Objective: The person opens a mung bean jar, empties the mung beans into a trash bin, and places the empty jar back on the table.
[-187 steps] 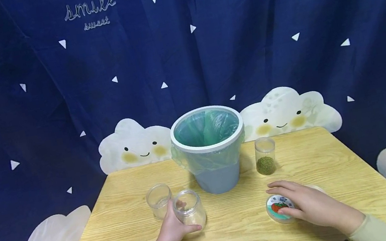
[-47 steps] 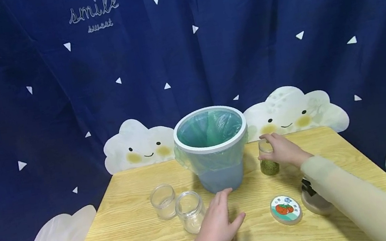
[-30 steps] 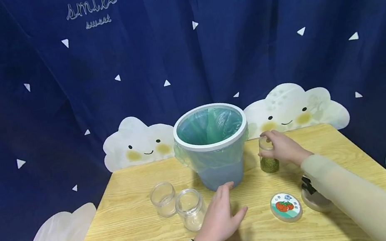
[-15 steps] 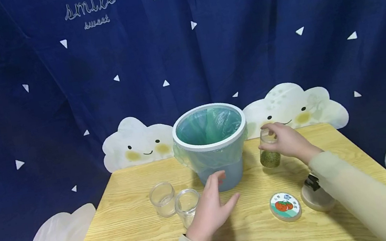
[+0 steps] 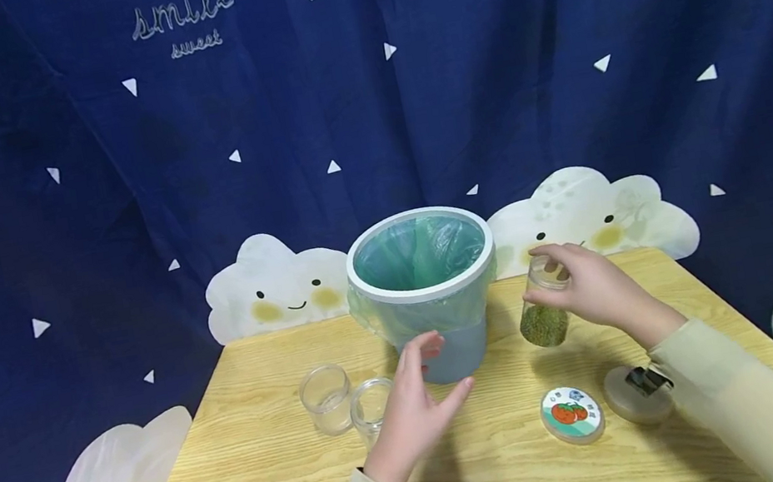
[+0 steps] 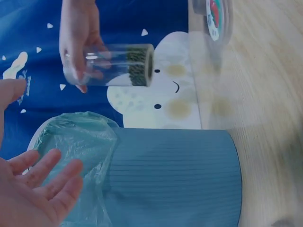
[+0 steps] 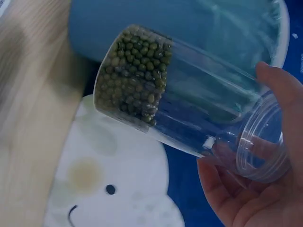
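Observation:
My right hand (image 5: 595, 288) grips a clear jar (image 5: 545, 324) near its open rim, thumb on one side and fingers on the other. Green mung beans (image 7: 135, 78) fill the jar's lower part, as the right wrist view shows. The jar hangs a little above the table, slightly tilted. My left hand (image 5: 414, 418) hovers before the bin (image 5: 453, 353) with fingers apart, holding nothing. It partly covers a clear open jar (image 5: 367, 404), and a second clear jar (image 5: 327, 402) stands just left of that one.
A round lid with a tomato picture (image 5: 572, 414) lies on the wooden table (image 5: 265, 479) at right. Beside it lies a plain round lid (image 5: 630, 396), partly under the right wrist's camera. A green bag lines the bin, and a blue curtain (image 5: 363, 93) hangs behind.
Earlier my left hand held a clear jar and my right was at the tomato lid. Since then my right hand has taken the bean jar and raised it; my left has let go.

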Demonstrator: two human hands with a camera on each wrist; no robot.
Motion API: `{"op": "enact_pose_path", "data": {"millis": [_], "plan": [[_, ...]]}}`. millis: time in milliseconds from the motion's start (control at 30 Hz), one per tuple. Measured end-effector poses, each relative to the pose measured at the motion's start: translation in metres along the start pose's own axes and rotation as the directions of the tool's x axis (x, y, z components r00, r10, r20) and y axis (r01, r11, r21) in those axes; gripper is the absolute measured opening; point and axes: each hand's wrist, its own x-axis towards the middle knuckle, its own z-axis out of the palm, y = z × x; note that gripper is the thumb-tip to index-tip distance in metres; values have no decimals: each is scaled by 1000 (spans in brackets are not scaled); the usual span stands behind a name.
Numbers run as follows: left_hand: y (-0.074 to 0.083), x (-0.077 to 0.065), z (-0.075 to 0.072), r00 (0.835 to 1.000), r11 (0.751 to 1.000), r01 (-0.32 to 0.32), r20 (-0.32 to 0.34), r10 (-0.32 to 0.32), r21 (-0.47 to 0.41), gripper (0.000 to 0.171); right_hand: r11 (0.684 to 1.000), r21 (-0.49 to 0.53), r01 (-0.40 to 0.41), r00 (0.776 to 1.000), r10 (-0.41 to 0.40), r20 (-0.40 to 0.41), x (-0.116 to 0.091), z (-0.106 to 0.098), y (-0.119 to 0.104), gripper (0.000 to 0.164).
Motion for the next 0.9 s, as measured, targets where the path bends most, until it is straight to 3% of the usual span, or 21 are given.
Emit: {"op": "enact_pose_path", "data": {"millis": [467,900], "plan": [[-3,1,-4,1000,998,-11,-15,10,-58,76,992,48,117,992,-115,-41,-24,-5,-46,72],[4,7,-2,999,993,-25,24,27,-114,91,977,71,203,979,-200,-43,-28,-7,-86,76]]}}
